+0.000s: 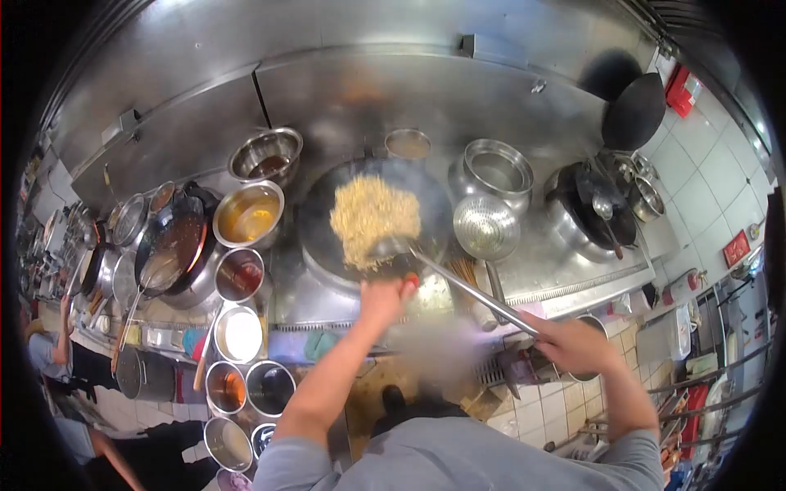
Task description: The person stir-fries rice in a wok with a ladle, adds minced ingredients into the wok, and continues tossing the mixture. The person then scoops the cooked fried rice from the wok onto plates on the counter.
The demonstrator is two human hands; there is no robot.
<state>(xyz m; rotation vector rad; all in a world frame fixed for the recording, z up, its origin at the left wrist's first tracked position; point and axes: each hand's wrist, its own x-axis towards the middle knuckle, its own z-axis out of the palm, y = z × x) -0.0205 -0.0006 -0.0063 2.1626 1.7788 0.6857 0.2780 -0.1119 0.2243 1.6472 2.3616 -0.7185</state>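
Observation:
A large dark wok sits on the burner in the middle, holding a mound of yellow-brown food that looks like fried rice. My left hand is closed at the wok's near rim; the part it grips is mostly covered, and a small red patch shows by the fingers. In my right hand is the end of a long metal handle, belonging to a wok ladle. The ladle's bowl rests against the near edge of the food, inside the wok.
Left of the wok stand a bowl of yellow liquid and a pot of red sauce. A perforated strainer and a steel pot are on the right. Another wok and co-workers' arms appear far left.

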